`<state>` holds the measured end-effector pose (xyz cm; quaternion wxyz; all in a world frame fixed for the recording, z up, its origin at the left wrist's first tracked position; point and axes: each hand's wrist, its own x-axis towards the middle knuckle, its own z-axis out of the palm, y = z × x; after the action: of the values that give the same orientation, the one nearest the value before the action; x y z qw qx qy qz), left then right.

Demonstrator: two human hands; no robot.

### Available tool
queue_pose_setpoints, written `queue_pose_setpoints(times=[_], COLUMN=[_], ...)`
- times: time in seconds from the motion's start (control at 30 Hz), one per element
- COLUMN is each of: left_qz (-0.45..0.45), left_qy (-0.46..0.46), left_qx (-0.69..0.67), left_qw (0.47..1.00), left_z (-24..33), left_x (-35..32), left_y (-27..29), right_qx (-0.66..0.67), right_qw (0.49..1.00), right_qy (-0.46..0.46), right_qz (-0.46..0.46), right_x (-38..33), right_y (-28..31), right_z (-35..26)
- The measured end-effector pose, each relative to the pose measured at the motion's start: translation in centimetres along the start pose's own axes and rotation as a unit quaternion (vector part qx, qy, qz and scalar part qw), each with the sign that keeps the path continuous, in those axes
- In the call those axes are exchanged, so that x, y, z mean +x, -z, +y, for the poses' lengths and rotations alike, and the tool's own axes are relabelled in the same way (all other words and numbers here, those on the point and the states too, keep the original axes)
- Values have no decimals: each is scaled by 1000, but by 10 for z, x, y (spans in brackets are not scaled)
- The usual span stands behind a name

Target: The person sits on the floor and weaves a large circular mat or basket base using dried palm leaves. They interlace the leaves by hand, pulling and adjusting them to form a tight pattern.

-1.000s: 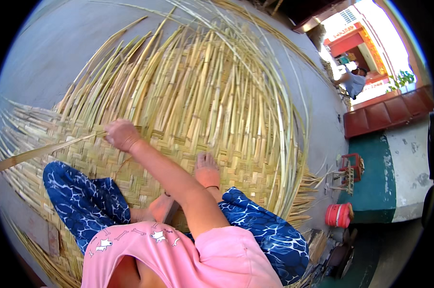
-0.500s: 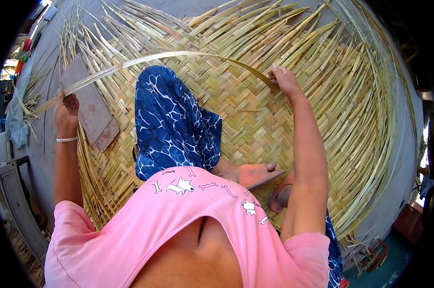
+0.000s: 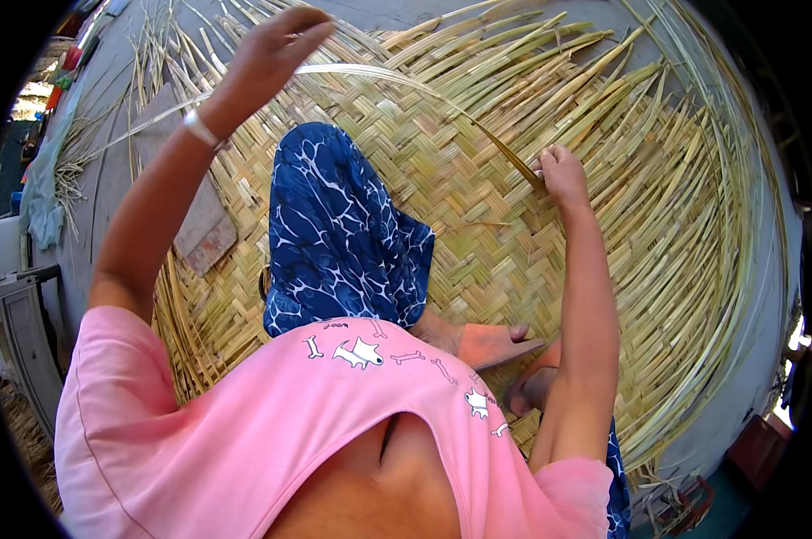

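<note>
A long, narrow pale strip of split cane point(image 3: 370, 72) arches over the woven cane mat point(image 3: 478, 189). Its right end, darker and edge-on, sits pinched in my right hand point(image 3: 563, 175) above the mat's right side. Up at the far left, my left hand point(image 3: 285, 54) is raised with a white band on its wrist. Its thumb and fingers point right with a small gap between them, and nothing shows in them. The strip passes below this hand, which hides part of it, and reappears toward the left.
Loose, unwoven cane ends point(image 3: 693, 216) fan out around the mat's far and right edges. My blue-patterned knee point(image 3: 334, 225) and an orange sandal point(image 3: 487, 346) are on the mat. A flat grey-red board point(image 3: 204, 229) lies at left, near a pale plastic bag point(image 3: 42, 198).
My left hand has let go of the strip's left part and swung up and to the right across it. My right hand keeps its end and appears slightly lower and farther right.
</note>
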<state>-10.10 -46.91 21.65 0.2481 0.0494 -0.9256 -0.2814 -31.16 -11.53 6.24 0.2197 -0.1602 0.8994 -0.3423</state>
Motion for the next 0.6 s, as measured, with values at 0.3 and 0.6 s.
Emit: queue_pose_setpoints(times=[0.3, 0.6], left_qz=[-461, -514], left_qy=[-13, 61], left_qx=[185, -74], left_qw=[868, 852], left_z=[50, 86], left_x=[34, -24], left_y=[-101, -97], right_qx=[109, 221], right_qw=[993, 961], right_qy=[-34, -168], right_qz=[23, 4], right_x=[5, 15], right_y=[-4, 2], right_z=[8, -3])
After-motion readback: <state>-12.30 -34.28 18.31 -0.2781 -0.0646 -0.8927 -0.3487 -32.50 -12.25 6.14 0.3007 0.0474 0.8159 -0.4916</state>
